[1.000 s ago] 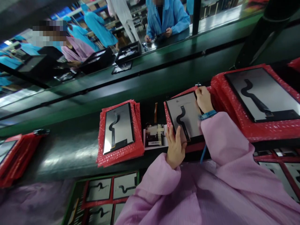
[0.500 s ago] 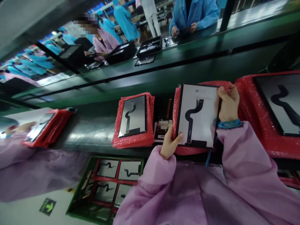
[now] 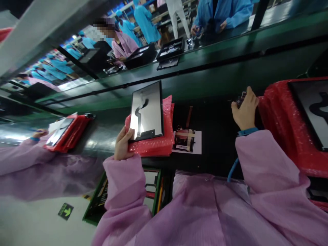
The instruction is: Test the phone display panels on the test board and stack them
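My left hand (image 3: 122, 145) is closed on the lower left corner of a grey display panel (image 3: 147, 109) with a black S-shaped flex cable. The panel is tilted up above a stack of red bubble wrap sheets (image 3: 156, 141). My right hand (image 3: 244, 111) is far to the right, at the left edge of another red bubble wrap stack (image 3: 279, 133) that carries a large panel (image 3: 311, 109). Its fingers curl round a small dark thing that I cannot make out. A blue wrist strap (image 3: 247, 131) with a cord sits on that wrist.
A small taped part on white paper (image 3: 186, 140) lies between the stacks on the dark bench. A green tray (image 3: 102, 205) of panels sits below the bench. A co-worker's sleeve (image 3: 30, 153) and red stack (image 3: 65, 135) are at the left. Black trays (image 3: 170, 49) and people in blue stand beyond the belt.
The panel held by both hands in the middle has gone left with my left hand, over the left red stack. My right hand let go and moved to the right stack's edge.
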{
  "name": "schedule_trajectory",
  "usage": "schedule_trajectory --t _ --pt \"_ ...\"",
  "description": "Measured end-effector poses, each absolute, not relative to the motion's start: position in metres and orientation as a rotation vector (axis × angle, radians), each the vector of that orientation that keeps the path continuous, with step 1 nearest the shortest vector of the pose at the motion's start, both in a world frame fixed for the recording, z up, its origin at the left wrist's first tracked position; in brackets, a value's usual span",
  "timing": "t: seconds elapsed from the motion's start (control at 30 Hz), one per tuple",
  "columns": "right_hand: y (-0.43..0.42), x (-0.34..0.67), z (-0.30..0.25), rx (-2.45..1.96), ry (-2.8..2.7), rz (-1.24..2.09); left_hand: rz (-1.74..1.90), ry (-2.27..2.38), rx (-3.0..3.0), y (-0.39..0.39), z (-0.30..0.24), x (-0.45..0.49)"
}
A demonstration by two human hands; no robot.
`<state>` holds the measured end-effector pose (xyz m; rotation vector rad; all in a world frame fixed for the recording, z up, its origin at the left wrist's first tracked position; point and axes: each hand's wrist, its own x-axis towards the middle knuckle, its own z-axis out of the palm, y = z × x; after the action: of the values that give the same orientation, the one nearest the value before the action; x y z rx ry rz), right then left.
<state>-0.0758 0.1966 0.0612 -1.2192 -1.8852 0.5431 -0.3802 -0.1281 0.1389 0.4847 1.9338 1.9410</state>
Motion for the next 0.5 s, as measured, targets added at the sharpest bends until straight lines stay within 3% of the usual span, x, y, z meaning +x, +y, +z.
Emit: schedule_trajectory --t 0.13,0.37,0.5 --pt "0.214 -0.081 0.049 -1.484 -2.012 0.416 1.727 1.966 0.389 -0.132 0.131 -0.396" --pt "0.228 -0.078 0.049 -1.555 -2.032 0.213 1.564 2.205 0.507 -0.137 0.115 -0.407" --pt "0.232 -0.072 0.046 -1.531 -2.034 0.194 1.413 2.61 0.604 -0.146 0.108 -0.415"
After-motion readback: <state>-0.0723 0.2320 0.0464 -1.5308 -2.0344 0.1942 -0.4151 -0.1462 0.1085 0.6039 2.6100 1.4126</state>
